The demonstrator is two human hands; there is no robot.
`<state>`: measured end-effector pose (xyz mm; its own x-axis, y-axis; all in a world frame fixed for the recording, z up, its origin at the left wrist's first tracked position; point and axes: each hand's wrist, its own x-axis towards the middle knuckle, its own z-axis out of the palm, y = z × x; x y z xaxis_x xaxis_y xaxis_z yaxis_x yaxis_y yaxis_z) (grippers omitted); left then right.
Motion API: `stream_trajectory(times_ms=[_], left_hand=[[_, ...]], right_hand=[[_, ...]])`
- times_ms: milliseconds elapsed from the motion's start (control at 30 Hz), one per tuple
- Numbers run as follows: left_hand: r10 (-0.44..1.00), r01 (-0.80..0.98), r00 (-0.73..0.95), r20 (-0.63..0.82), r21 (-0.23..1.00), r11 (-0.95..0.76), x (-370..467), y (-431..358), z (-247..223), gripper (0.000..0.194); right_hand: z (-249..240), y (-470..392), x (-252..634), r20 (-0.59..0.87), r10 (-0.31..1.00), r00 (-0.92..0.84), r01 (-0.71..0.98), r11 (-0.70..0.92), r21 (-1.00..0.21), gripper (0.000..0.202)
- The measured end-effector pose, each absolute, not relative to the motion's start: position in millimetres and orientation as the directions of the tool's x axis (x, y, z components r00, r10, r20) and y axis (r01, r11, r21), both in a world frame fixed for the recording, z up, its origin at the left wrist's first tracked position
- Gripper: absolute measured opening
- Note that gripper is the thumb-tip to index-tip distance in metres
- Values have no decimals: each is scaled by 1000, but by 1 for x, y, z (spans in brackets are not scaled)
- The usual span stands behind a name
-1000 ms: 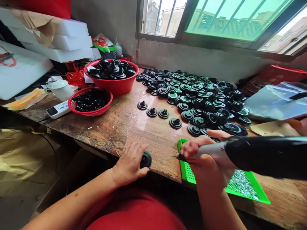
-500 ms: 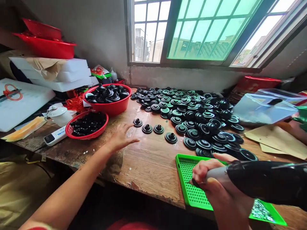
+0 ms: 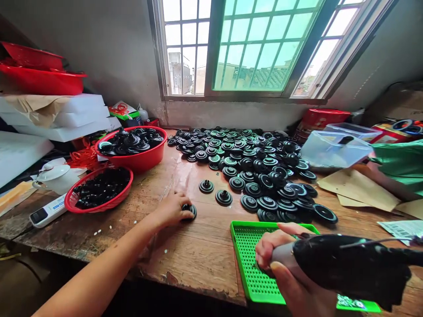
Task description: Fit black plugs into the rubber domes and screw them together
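My left hand (image 3: 174, 210) grips a black round part (image 3: 189, 212) on the wooden table, its fingers and thumb around the edge. Two more black parts with upright stems, one (image 3: 206, 186) and another (image 3: 224, 197), stand to the right of it. My right hand (image 3: 280, 259) is wrapped round a grey and black power tool (image 3: 343, 262), held over a green perforated tray (image 3: 246, 281). The tool's tip is hidden by the fingers. Behind lies a wide pile of black discs (image 3: 251, 163).
At the left are a red basin (image 3: 148, 159) of black discs, a red basket (image 3: 127, 187) of small black pieces, a white teapot (image 3: 54, 178) and a white device (image 3: 49, 212). A clear plastic box (image 3: 335, 147) and brown paper (image 3: 363, 187) lie at the right.
The left hand has closed on a black part and it now sits nearer the table's front. Fewer separate parts stand in the row. The view has shifted right; the right hand still holds the tool.
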<state>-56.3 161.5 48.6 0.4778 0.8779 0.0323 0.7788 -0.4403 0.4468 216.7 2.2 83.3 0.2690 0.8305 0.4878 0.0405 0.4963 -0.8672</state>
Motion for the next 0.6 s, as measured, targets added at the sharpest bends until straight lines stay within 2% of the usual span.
stream_trajectory(times_ms=[67,100,233,300,433,533,600], left_hand=[[831,724,550,83,448,-524,-67,121,50,21],[830,732,554,63,439,-521,-72,103,52,25],[800,752,593,-92,419,-509,-77,74,71,60],[782,731,619,-75,421,-537,-66,91,82,69],[756,676,652,57,410,-613,-13,167,92,70],[769,718,639,9,352,-600,36,220,84,66],[745,704,667,-23,344,-621,60,240,75,54]], right_hand=[[83,3,215,491,837,243,36,498,-866,52],[82,4,214,501,835,227,35,507,-861,52],[76,9,215,532,827,180,52,533,-845,52],[74,11,217,536,827,170,64,533,-844,55],[75,13,218,535,825,180,65,533,-844,58],[78,12,215,548,814,190,74,545,-835,56],[80,9,215,563,803,196,88,557,-826,53]])
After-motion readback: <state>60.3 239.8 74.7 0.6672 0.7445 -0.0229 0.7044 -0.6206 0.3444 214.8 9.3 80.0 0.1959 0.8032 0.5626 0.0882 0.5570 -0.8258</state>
